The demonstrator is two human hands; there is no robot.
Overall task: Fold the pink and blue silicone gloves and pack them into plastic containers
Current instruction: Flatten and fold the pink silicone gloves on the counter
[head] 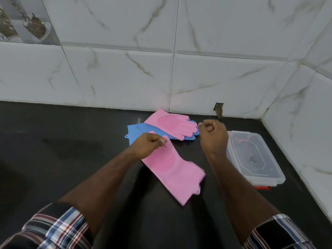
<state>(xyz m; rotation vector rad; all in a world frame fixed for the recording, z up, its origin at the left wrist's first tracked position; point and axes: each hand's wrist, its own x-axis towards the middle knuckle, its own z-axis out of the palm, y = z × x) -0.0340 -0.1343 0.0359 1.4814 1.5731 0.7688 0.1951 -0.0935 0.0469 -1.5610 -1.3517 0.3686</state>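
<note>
Left hand [146, 145] pinches near pink glove [175, 174] left of the container [255, 159]; right hand [212, 136] clenched, holding nothing, bare counter [62, 141] further left.

Near pink glove [175, 172] lifted, far pink glove [172, 125] atop blue glove [136, 132], clear containers [255, 159] right

Two pink gloves [172, 169], one blue glove [138, 132], one plastic container [251, 157], two hands [145, 146]

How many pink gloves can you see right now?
2: one pink glove pinched by the left hand, near the front; another lying on the blue glove by the wall.
</note>
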